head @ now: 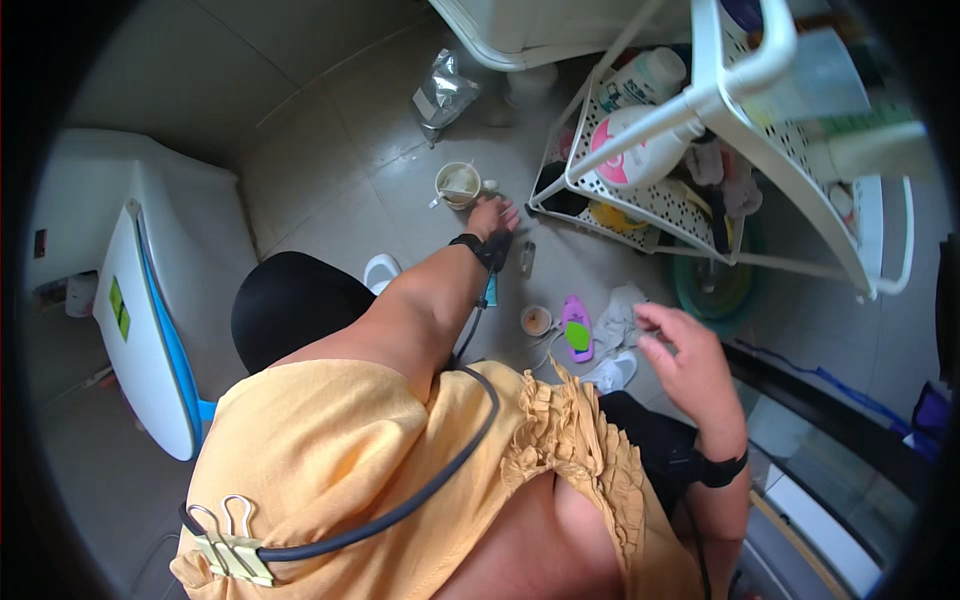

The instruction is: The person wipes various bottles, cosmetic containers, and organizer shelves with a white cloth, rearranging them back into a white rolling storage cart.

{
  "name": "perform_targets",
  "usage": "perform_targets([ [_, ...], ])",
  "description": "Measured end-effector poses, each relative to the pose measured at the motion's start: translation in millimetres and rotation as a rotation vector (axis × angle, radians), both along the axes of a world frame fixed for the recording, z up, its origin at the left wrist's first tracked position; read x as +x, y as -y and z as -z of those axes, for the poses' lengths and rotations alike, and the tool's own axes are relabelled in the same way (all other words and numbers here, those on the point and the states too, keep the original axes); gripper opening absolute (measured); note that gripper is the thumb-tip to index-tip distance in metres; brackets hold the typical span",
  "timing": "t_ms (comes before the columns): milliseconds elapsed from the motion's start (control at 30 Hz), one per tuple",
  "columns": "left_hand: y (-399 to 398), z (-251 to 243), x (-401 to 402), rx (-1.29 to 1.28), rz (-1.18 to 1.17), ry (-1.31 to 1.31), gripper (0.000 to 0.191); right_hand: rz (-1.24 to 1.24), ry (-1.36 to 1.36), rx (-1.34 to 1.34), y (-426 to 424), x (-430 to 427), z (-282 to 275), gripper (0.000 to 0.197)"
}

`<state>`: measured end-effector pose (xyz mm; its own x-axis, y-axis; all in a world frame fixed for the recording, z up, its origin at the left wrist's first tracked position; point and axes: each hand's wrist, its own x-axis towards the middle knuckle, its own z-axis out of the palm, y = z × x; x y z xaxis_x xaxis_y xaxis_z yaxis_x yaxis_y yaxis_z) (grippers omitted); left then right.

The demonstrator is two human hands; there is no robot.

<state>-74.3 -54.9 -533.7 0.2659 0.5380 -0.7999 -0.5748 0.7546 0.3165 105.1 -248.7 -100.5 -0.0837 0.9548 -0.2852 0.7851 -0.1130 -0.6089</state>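
Observation:
My left hand (495,217) reaches down near the floor, just below a pale cup (457,185) that has something whitish inside. Its fingers are spread, and whether they touch anything cannot be told. My right hand (679,351) hovers at the right with its fingers apart and nothing in it, beside a crumpled grey cloth (619,321). Between the hands, on the tiles, lie a small clear bottle or tube (528,259), a small round tub (536,320), a purple brush-like item with a green patch (576,330) and a teal packet (491,291).
A white perforated shelf rack (645,217) with bottles, one a large white bottle (637,146), leans in from the upper right. A silver foil bag (444,97) lies beyond the cup. A green basin (712,289) sits behind the rack. At the left is a white toilet lid (142,337).

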Motion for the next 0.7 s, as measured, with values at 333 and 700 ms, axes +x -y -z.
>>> perform_targets([
  [333, -33.6, -32.7, 17.6, 0.032, -0.474, 0.335, 0.057, 0.079, -0.034, -0.137, -4.1, 0.0, 14.0, 0.034],
  [700, 5.9, 68.3, -42.3, 0.447, 0.345, -0.541, 0.028, 0.025, -0.038, -0.168, 3.3, -6.2, 18.6, 0.036],
])
